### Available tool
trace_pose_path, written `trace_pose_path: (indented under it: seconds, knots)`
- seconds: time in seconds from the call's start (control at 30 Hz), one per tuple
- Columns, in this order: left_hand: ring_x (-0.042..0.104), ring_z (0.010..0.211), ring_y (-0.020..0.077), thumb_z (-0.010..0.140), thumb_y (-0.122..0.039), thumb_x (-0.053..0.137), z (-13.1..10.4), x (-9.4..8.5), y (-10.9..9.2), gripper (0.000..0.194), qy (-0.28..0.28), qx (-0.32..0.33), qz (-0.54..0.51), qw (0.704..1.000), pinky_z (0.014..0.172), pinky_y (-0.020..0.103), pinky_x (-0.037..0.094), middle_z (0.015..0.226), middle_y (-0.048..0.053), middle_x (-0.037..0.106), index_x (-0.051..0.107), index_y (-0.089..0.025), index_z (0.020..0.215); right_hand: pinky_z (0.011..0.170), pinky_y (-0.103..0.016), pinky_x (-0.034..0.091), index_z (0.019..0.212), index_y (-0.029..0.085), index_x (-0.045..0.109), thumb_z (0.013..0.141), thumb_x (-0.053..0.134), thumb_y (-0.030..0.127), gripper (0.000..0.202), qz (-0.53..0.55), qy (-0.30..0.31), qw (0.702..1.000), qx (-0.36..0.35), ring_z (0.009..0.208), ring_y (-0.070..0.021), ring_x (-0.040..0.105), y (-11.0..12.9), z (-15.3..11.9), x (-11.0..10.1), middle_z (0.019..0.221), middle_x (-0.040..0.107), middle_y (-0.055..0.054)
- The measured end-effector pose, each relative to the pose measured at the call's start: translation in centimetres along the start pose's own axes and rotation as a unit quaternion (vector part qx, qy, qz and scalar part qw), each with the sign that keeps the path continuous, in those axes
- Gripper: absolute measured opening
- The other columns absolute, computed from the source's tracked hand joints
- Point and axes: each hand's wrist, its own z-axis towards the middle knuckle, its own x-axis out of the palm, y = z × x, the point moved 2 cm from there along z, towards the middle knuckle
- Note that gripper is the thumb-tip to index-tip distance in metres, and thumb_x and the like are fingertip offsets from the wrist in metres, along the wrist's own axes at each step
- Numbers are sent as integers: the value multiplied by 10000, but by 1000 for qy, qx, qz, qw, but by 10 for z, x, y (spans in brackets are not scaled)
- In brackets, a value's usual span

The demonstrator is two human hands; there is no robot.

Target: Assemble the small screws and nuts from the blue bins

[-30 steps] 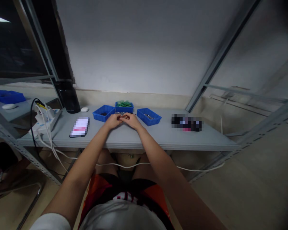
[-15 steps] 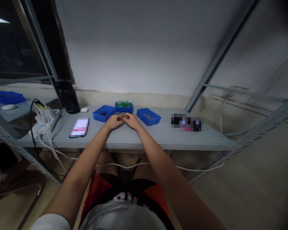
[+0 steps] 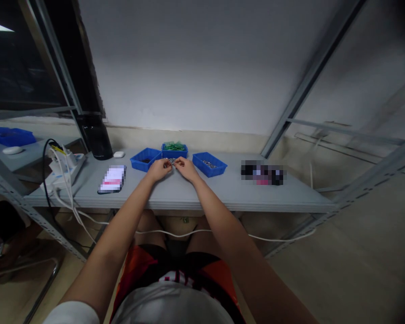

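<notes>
Small metal parts [image 3: 172,159] lay just beyond the left hand [image 3: 159,170] and right hand [image 3: 186,169], both curled, any hold indiscernible.

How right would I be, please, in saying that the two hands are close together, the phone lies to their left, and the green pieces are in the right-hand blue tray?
One slip: the head view shows the green pieces in the middle blue tray at the back, not the right-hand blue tray. The rest stands.

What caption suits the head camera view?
Left hand and right hand close together before three blue bins on a grey table.
</notes>
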Motion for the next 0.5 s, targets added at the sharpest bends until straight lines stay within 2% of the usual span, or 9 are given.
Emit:
trace_pose_path:
  seconds: [0.27, 0.5]
  knots:
    - [580, 740, 157, 787, -263, 527, 1, -5, 0, 200, -61, -5, -1, 998, 717, 270, 454, 856, 64, 679, 662, -147, 878, 658, -236, 392, 811, 169, 649, 789, 538, 286, 163, -27, 18, 999, -17, 656, -123, 527, 0, 0, 0, 731, 637, -8]
    - [592, 790, 169, 817, -266, 521, 3, -2, 4, 215, -75, 5, -5, 997, 754, 287, 461, 909, 78, 677, 667, -144, 918, 672, -240, 392, 861, 161, 671, 801, 534, 264, 181, -44, 19, 999, -27, 655, -124, 517, 1, 0, 0, 763, 653, -25]
